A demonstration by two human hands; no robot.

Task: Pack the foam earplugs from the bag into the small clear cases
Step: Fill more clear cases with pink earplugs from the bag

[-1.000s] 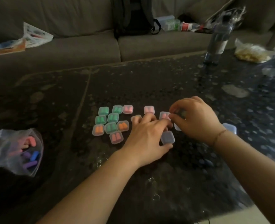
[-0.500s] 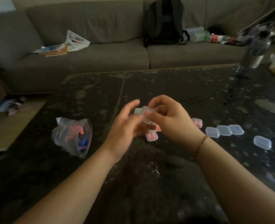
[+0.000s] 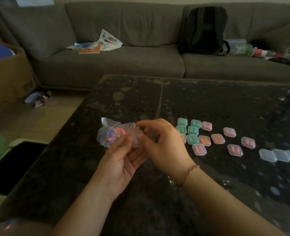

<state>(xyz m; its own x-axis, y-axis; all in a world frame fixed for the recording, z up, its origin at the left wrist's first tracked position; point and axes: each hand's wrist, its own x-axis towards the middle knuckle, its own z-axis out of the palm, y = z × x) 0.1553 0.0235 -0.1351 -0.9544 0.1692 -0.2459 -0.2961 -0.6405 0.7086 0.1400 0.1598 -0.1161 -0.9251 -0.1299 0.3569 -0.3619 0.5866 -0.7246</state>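
Observation:
A clear plastic bag [image 3: 110, 133] with pink and blue foam earplugs lies on the dark stone table [image 3: 208, 103], left of centre. My left hand [image 3: 122, 160] is palm-up beside the bag, and its fingers hold a small clear case [image 3: 136, 141]. Just right of it, my right hand [image 3: 163, 145] has curled fingers and pinches the bag's open edge. Several shut cases [image 3: 192, 139] filled with green, orange and pink earplugs sit to the right of my hands. Three empty clear cases [image 3: 280, 155] stand in a row at the far right.
A grey sofa [image 3: 123, 65] runs behind the table with papers [image 3: 96, 46], a black backpack [image 3: 203, 29] and bottles [image 3: 260, 52] on it. A cardboard box [image 3: 6, 77] stands on the floor at the left. The table's left edge is near the bag.
My hands left the group of cases, lifted a clear case and moved left to the bag. The view swung left, so the cases now lie to the right.

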